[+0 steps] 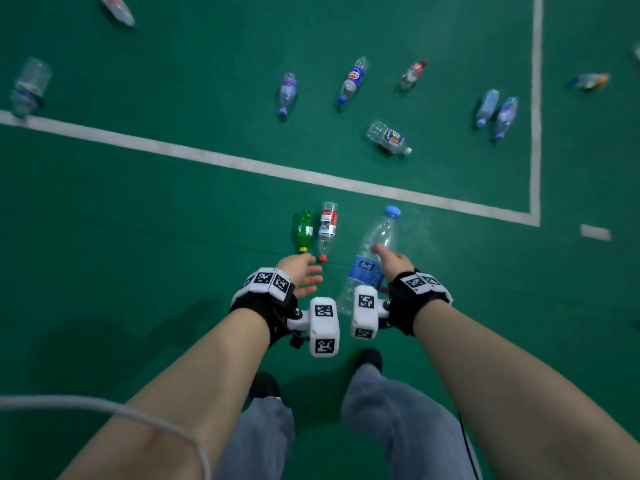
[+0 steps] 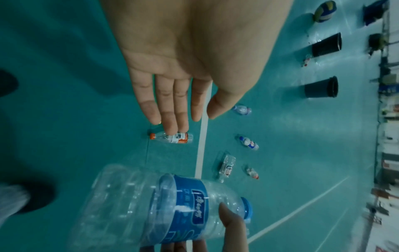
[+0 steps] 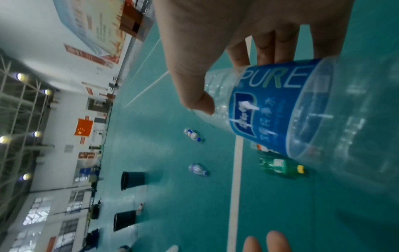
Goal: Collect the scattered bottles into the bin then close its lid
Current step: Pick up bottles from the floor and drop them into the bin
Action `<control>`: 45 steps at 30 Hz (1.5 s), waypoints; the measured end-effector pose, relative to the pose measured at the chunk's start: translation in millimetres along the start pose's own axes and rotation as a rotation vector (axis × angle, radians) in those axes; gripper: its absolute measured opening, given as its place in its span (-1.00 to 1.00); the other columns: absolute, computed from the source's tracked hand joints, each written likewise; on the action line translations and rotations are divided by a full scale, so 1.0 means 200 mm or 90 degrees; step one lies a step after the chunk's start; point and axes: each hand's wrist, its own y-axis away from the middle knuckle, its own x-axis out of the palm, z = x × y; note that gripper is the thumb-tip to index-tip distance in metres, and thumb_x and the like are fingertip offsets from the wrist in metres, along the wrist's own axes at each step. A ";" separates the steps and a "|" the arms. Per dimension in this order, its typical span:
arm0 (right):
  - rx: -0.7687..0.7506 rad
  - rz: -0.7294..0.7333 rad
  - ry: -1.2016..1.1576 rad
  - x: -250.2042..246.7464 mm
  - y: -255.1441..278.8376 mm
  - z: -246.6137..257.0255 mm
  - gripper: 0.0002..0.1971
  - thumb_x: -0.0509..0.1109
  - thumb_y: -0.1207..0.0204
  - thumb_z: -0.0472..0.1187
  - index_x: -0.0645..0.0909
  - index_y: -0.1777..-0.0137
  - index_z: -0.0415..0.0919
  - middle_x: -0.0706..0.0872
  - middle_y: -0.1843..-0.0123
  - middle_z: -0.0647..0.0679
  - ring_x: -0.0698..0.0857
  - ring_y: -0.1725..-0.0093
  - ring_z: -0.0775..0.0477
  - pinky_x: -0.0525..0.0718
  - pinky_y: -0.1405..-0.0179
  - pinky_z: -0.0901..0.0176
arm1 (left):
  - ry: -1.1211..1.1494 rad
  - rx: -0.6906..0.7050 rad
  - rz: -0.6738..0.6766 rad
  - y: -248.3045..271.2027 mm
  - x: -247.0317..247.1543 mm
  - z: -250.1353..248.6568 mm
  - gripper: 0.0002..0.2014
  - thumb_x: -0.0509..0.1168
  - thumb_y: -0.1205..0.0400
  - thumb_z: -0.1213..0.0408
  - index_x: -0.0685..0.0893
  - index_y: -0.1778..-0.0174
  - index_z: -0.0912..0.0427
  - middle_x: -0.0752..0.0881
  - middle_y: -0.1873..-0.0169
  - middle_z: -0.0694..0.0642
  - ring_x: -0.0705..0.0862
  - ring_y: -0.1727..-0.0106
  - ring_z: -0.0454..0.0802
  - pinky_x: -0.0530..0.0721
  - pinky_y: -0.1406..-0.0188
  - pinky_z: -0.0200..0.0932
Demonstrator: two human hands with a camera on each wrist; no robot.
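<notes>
The right hand point(image 1: 393, 261) is gripping a big clear bottle point(image 1: 375, 249) with a blue label and blue cap, thumb and fingers wrapping its upper body; its base is sitting hidden behind the wrist camera in the head view and running off frame, blurred, in the right wrist view. The left hand point(image 1: 301, 273) is hanging with fingers straight and relaxed, holding nothing, above a green bottle point(image 1: 304, 230) and a red-labelled bottle point(image 1: 326, 230) lying side by side on the floor point(image 1: 138, 220) — in the left wrist view its fingertips point(image 2: 170, 124) are covering the green one almost entirely. More bottles are lying scattered beyond a white line point(image 1: 242, 164); several near the frame edges are smearing into blur, one cut off at the top. The floor is a green sports court. Far off — two dark bins point(image 3: 132, 180) are standing open on it, lids not discernible, with a ball point(image 2: 325, 11) beyond them and a white wall with banners and a red flag point(image 3: 83, 127).
</notes>
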 end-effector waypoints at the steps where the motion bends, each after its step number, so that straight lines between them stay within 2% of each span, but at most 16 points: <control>1: 0.001 0.004 -0.017 -0.03 0.00 0.06 -0.21 0.41 -0.16 0.25 0.43 -0.35 -0.18 0.66 -0.07 -0.17 0.73 -0.01 -0.20 0.72 -0.12 -0.21 | 0.008 -0.001 0.000 0.00 0.03 -0.06 -0.68 0.08 -0.73 0.26 0.48 -0.38 0.23 0.66 0.06 0.08 0.63 0.06 0.02 0.58 0.04 -0.08; 4: 0.008 0.037 -0.066 -0.12 -0.11 0.20 -0.45 0.41 -0.39 0.11 0.44 -0.28 -0.20 0.64 0.04 -0.16 0.71 0.14 -0.12 0.73 -0.12 -0.16 | 0.027 -0.006 0.003 -0.07 0.17 -0.21 -0.67 0.12 -0.73 0.20 0.47 -0.40 0.16 0.68 -0.04 0.11 0.63 -0.08 0.06 0.58 -0.15 -0.02; 6: 0.013 0.070 -0.067 -0.19 -0.22 0.29 -0.41 0.44 -0.35 0.12 0.46 -0.29 -0.20 0.67 0.02 -0.17 0.71 0.13 -0.15 0.72 -0.15 -0.16 | 0.020 -0.008 -0.003 -0.14 0.28 -0.33 -0.67 0.12 -0.73 0.20 0.46 -0.41 0.17 0.65 -0.19 0.16 0.60 -0.13 0.07 0.56 -0.22 0.01; 9: 0.010 0.101 -0.065 -0.30 -0.45 0.42 -0.36 0.47 -0.28 0.15 0.47 -0.29 -0.19 0.70 -0.02 -0.18 0.73 0.08 -0.15 0.72 -0.14 -0.13 | -0.006 -0.004 -0.034 -0.34 0.46 -0.47 -0.70 0.09 -0.74 0.22 0.50 -0.34 0.21 0.61 -0.26 0.16 0.56 -0.10 0.03 0.53 -0.14 -0.05; 11: 0.017 0.108 -0.090 -0.34 -0.61 0.48 -0.51 0.45 -0.38 0.06 0.48 -0.20 -0.20 0.70 -0.01 -0.20 0.72 0.12 -0.15 0.72 -0.13 -0.12 | -0.035 -0.003 -0.036 -0.49 0.56 -0.53 -0.76 0.08 -0.73 0.23 0.56 -0.21 0.21 0.60 -0.27 0.16 0.57 -0.03 0.00 0.48 -0.15 -0.09; 15: 0.048 0.104 -0.134 -0.32 -0.93 0.45 -0.64 0.45 -0.37 0.07 0.53 0.05 -0.20 0.74 0.17 -0.17 0.72 0.11 -0.21 0.67 -0.22 -0.23 | -0.050 -0.038 -0.037 -0.84 0.62 -0.48 -0.69 0.14 -0.71 0.24 0.50 -0.35 0.24 0.58 -0.36 0.18 0.58 -0.17 0.08 0.53 -0.28 0.00; 17: 0.071 0.107 -0.135 -0.23 -1.13 0.39 -0.62 0.47 -0.31 0.10 0.54 0.07 -0.18 0.76 0.15 -0.17 0.76 0.05 -0.23 0.66 -0.23 -0.28 | -0.094 -0.060 -0.043 -1.08 0.63 -0.40 -0.61 0.17 -0.70 0.23 0.43 -0.45 0.24 0.57 -0.33 0.20 0.59 -0.23 0.11 0.57 -0.29 0.03; 20: 0.087 0.122 -0.117 -0.08 -1.41 0.30 -0.53 0.46 -0.29 0.15 0.55 0.00 -0.22 0.76 0.04 -0.19 0.76 -0.04 -0.23 0.65 -0.24 -0.27 | -0.235 -0.076 -0.036 -1.40 0.61 -0.33 -0.59 0.17 -0.69 0.25 0.42 -0.47 0.25 0.57 -0.06 0.17 0.59 -0.09 0.09 0.53 -0.32 0.01; 21: 0.089 0.121 -0.106 -0.04 -1.51 0.30 -0.54 0.45 -0.32 0.16 0.55 0.01 -0.22 0.76 0.06 -0.17 0.75 0.00 -0.21 0.66 -0.24 -0.23 | -0.292 -0.065 -0.021 -1.54 0.61 -0.33 -0.59 0.16 -0.70 0.27 0.42 -0.48 0.27 0.56 -0.13 0.17 0.58 -0.18 0.12 0.49 -0.34 -0.05; 24: 0.094 0.105 -0.079 0.11 -1.80 0.30 -0.57 0.41 -0.38 0.17 0.57 0.04 -0.23 0.73 0.17 -0.14 0.69 0.17 -0.15 0.69 -0.03 0.00 | -0.463 -0.028 0.027 -1.95 0.58 -0.27 -0.54 0.14 -0.70 0.30 0.37 -0.55 0.25 0.38 -0.54 0.15 0.38 -0.52 0.09 0.35 -0.30 -0.30; 27: 0.100 0.092 -0.089 0.21 -2.01 0.31 -0.60 0.39 -0.41 0.15 0.56 0.09 -0.23 0.71 0.31 -0.11 0.66 0.37 -0.10 0.61 0.31 0.18 | -0.537 -0.014 0.069 -2.25 0.58 -0.22 -0.53 0.06 -0.74 0.36 0.24 -0.60 0.29 0.28 -0.59 0.21 0.27 -0.60 0.11 0.31 -0.42 -0.29; 29: 0.100 0.087 -0.089 0.27 -2.13 0.31 -0.61 0.38 -0.41 0.15 0.56 0.14 -0.22 0.69 0.43 -0.08 0.64 0.50 -0.07 0.59 0.41 0.23 | -0.566 -0.019 0.073 -2.40 0.55 -0.15 -0.51 0.10 -0.73 0.30 0.24 -0.61 0.25 0.29 -0.58 0.21 0.28 -0.59 0.16 0.28 -0.48 -0.23; 32: 0.092 0.058 -0.082 0.35 -2.23 0.31 -0.63 0.35 -0.44 0.15 0.49 0.28 -0.18 0.58 0.69 -0.01 0.55 0.71 0.00 0.51 0.50 0.30 | -0.591 -0.015 0.040 -2.65 0.46 -0.02 -0.34 0.19 -0.48 0.01 0.35 -0.57 -0.04 0.39 -0.52 0.18 0.38 -0.50 0.24 0.32 -0.54 -0.03; 34: 0.082 0.041 -0.089 0.39 -2.25 0.31 -0.62 0.36 -0.42 0.16 0.49 0.29 -0.18 0.57 0.70 -0.01 0.55 0.65 -0.01 0.51 0.45 0.26 | -0.552 0.010 0.028 -2.68 0.42 -0.03 -0.48 0.13 -0.55 0.03 0.44 -0.49 -0.14 0.45 -0.48 0.20 0.43 -0.44 0.24 0.35 -0.50 -0.04; 38: 0.102 0.052 -0.073 0.39 -2.11 0.31 -0.54 0.39 -0.33 0.19 0.60 0.06 -0.23 0.73 0.25 -0.14 0.67 0.33 -0.12 0.65 0.10 0.04 | -0.390 0.074 0.023 -2.44 0.43 -0.17 -0.63 0.19 -0.68 0.28 0.52 -0.44 0.10 0.54 -0.34 0.27 0.58 -0.29 0.21 0.51 -0.21 -0.21; 45: 0.103 0.044 -0.084 0.10 -1.22 0.52 -0.44 0.39 -0.23 0.27 0.64 -0.01 -0.21 0.78 0.12 -0.16 0.73 0.21 -0.18 0.70 -0.12 -0.11 | -0.404 0.180 0.040 -1.48 0.50 -0.63 -0.75 0.29 -0.64 0.15 0.59 -0.22 0.06 0.57 0.09 0.11 0.54 0.32 -0.07 0.48 0.59 -0.38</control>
